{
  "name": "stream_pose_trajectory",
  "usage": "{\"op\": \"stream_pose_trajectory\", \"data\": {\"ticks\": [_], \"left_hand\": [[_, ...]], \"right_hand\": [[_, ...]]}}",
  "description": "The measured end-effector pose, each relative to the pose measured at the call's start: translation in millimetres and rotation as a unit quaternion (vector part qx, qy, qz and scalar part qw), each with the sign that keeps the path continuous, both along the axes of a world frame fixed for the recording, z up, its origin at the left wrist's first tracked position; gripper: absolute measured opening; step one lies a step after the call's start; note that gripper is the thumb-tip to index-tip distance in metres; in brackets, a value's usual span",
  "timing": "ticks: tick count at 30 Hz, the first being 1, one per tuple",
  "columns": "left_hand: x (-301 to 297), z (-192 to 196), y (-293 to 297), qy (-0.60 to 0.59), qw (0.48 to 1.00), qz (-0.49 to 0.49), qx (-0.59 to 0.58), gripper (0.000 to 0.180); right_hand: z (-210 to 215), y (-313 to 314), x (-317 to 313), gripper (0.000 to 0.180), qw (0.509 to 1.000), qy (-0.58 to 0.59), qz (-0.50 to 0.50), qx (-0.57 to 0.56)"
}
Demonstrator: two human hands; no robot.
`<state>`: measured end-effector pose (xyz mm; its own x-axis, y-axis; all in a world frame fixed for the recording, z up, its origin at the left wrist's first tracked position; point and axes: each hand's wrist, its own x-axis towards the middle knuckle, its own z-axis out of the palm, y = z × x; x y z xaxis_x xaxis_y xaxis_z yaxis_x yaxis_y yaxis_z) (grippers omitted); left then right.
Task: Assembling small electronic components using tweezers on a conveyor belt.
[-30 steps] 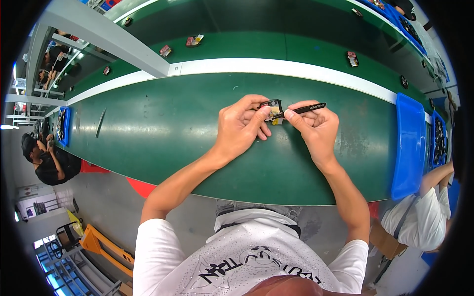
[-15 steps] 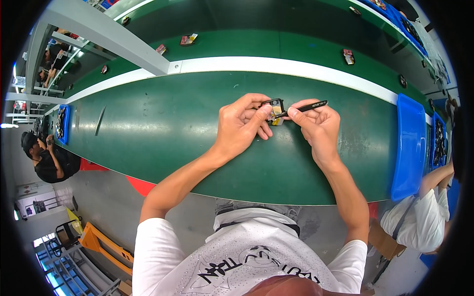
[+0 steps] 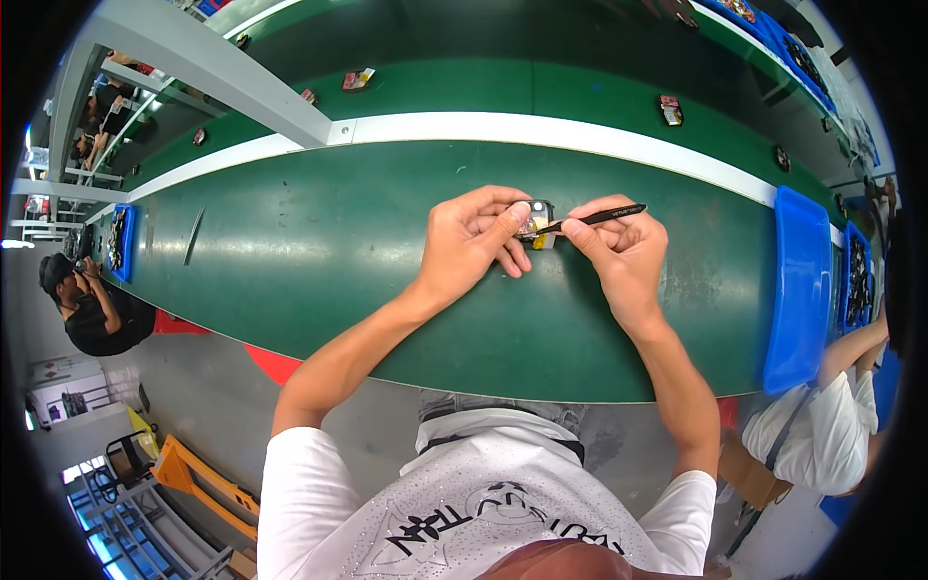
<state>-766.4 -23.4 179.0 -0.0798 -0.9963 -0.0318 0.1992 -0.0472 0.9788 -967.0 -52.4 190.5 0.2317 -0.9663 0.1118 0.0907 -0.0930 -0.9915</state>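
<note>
Working the tweezers into the little part, over the green table [image 3: 319, 251].

My left hand [image 3: 469, 242] had its grip clamped on the small black-and-yellow part [image 3: 535, 220], just above the table. My right hand [image 3: 619, 246] pinched the black tweezers [image 3: 599, 217], tip at the part. Mid-fitting, I judged; next needed a steady, fine nudge.

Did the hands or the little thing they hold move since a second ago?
Hardly. The left hand still pinches the small black-and-yellow part, and the right hand still holds the black tweezers with their tip at it. Both stay over the green table. No grip changed.
</note>
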Motion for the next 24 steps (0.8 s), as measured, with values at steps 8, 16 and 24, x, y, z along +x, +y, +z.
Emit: {"op": "stream_pose_trajectory", "data": {"ticks": [8, 16, 24], "left_hand": [[1.0, 0.5, -1.2, 0.046, 0.998, -0.052, 0.007, 0.033], [-2.2, 3.0, 0.2, 0.052, 0.997, -0.041, -0.026, 0.029], [-5.6, 4.8, 1.0, 0.057, 0.997, -0.04, -0.031, 0.03]], "right_hand": [[5.2, 4.6, -2.7, 0.009, 0.973, 0.097, -0.037, -0.206], [4.2, 4.8, -5.4, 0.01, 0.975, 0.095, -0.03, -0.199], [5.5, 7.2, -7.6, 0.007, 0.972, 0.097, -0.037, -0.21]]}}
